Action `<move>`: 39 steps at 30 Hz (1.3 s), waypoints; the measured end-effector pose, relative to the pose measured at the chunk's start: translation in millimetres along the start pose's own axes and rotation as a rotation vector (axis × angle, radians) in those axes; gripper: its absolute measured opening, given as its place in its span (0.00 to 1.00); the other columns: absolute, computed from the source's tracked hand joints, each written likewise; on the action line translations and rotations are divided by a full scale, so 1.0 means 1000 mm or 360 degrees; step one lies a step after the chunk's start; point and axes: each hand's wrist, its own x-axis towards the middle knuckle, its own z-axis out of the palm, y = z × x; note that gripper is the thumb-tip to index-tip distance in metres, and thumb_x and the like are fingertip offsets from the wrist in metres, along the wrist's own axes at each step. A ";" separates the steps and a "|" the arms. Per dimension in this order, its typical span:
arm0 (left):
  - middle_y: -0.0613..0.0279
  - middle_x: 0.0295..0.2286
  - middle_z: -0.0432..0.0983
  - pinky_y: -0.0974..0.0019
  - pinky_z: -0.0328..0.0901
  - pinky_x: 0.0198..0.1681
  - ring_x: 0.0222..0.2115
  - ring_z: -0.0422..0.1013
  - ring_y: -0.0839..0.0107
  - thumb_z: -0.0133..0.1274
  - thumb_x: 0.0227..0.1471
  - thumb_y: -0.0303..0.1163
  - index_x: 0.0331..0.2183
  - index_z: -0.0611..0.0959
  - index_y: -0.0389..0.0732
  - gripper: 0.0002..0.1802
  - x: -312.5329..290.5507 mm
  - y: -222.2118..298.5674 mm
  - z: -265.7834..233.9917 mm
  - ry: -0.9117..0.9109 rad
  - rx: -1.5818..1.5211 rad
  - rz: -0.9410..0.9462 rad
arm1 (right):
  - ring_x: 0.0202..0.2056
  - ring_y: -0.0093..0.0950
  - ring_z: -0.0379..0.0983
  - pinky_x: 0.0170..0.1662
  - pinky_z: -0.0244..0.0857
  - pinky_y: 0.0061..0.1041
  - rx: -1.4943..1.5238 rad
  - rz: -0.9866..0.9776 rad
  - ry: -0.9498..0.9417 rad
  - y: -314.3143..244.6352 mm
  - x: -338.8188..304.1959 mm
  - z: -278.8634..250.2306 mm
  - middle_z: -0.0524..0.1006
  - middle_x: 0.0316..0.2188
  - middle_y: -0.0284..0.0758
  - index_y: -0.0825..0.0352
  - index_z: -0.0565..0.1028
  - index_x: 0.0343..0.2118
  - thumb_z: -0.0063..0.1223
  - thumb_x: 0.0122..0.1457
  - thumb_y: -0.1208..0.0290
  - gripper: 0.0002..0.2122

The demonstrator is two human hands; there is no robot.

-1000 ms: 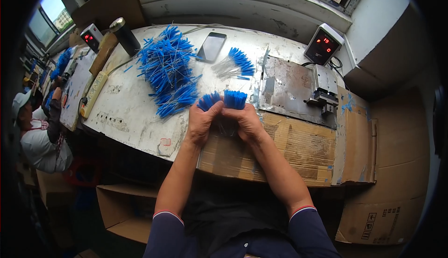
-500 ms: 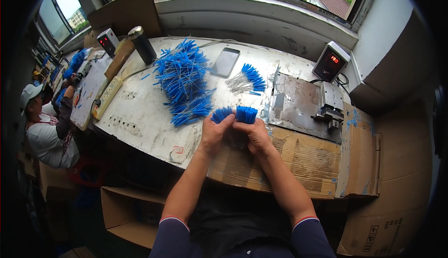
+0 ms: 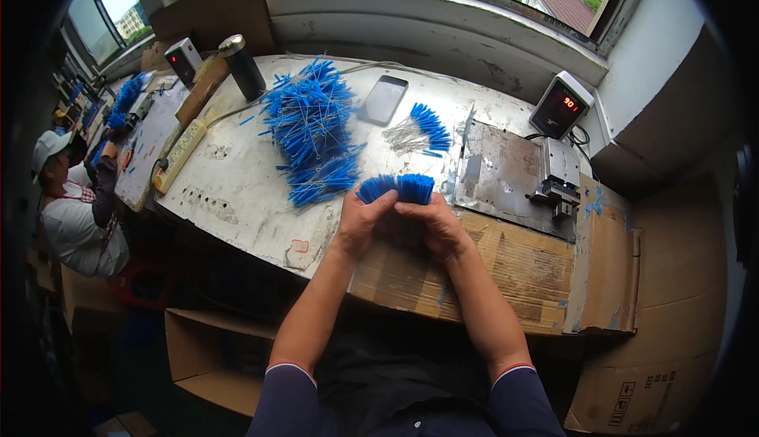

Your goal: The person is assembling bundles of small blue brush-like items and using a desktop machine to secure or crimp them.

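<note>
Between them, my left hand (image 3: 362, 219) and my right hand (image 3: 436, 222) hold a fanned bunch of blue-ended wire pieces (image 3: 415, 189). The blue ends point up and away from me, above the thumbs; the lower parts are hidden by the hands. Both hands are closed, with the thumbs close together at the bunch. Just beyond my left hand lies a big tangled heap of the same blue-ended wires (image 3: 312, 132). A smaller fan of blue-ended wires (image 3: 427, 130) rests on the table, farther off than my right hand.
A phone (image 3: 384, 100) and a dark flask (image 3: 242, 69) stand or lie at the back. On the right are a metal plate with a clamp-like fixture (image 3: 558, 180) and a counter display (image 3: 562, 105). Cardboard (image 3: 506, 271) covers the near edge. A co-worker (image 3: 75, 208) sits at left.
The two separate blue bunches in my hands have come together into one wide fan. The digits on the right-hand display differ. The view has shifted slightly.
</note>
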 end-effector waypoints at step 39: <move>0.62 0.39 0.82 0.69 0.70 0.48 0.40 0.77 0.73 0.61 0.54 0.24 0.45 0.84 0.36 0.15 0.003 0.003 -0.003 0.0010 -0.0038 0.0029 | 0.29 0.21 0.75 0.32 0.69 0.22 -0.0032 -0.0045 -0.0031 0.000 -0.004 0.014 0.80 0.30 0.30 0.67 0.80 0.37 0.64 0.56 0.75 0.07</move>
